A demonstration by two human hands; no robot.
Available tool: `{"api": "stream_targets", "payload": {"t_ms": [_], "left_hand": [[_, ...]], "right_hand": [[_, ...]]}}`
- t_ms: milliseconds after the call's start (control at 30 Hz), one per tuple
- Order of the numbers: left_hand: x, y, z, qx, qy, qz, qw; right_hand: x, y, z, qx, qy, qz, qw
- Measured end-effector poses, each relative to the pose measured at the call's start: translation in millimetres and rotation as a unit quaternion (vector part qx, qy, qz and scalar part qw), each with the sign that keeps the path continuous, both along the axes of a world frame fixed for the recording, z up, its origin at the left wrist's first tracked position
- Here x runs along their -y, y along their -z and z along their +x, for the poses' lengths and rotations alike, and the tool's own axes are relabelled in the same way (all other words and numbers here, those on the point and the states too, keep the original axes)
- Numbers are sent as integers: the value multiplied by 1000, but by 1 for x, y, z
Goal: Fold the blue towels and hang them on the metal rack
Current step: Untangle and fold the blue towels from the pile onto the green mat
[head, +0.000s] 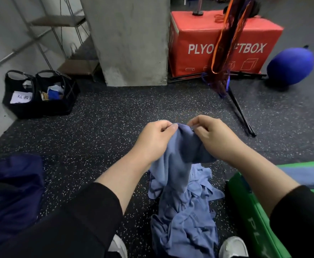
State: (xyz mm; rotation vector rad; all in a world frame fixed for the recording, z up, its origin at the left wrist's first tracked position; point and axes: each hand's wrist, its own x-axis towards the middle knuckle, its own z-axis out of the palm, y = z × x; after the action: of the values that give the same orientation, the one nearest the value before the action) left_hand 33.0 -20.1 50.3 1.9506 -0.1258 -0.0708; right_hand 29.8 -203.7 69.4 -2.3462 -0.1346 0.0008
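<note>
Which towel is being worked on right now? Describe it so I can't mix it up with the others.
Start at the red plyo box and come straight down to the two hands, left hand and right hand. The held towel hangs between them, its top edge pinched. Unlike the crumpled towel pile on the floor below, it is lifted up.

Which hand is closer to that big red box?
Right. The right hand sits below the red box, while the left hand is further left, below the concrete pillar.

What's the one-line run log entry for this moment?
both hands, left and right, pinch crumpled blue cloth towel by top edge | blue towel pile on floor | nothing hung
</note>
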Motion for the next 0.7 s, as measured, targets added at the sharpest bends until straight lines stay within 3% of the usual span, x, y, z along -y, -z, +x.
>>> {"api": "stream_targets", "payload": {"t_ms": [100,200,300,400,533,600,700], "left_hand": [[4,0,5,-3,17,-9,1000],[2,3,9,-29,12,3,999],[-6,5,13,-48,2,-5,999],[-21,6,15,-78,41,60,994],[-45,8,18,-101,22,158,982],[-51,9,21,-72,-19,117,990],[-47,5,21,-44,-51,-16,998]], "right_hand": [[-6,-4,-1,-48,-54,42,997],[-3,-1,6,-24,-98,29,994],[1,3,14,-73,-111,31,991],[5,7,20,-31,-48,-18,998],[17,6,26,5,76,8,997],[22,6,26,-3,92,20,996],[24,6,25,-10,84,27,996]]}}
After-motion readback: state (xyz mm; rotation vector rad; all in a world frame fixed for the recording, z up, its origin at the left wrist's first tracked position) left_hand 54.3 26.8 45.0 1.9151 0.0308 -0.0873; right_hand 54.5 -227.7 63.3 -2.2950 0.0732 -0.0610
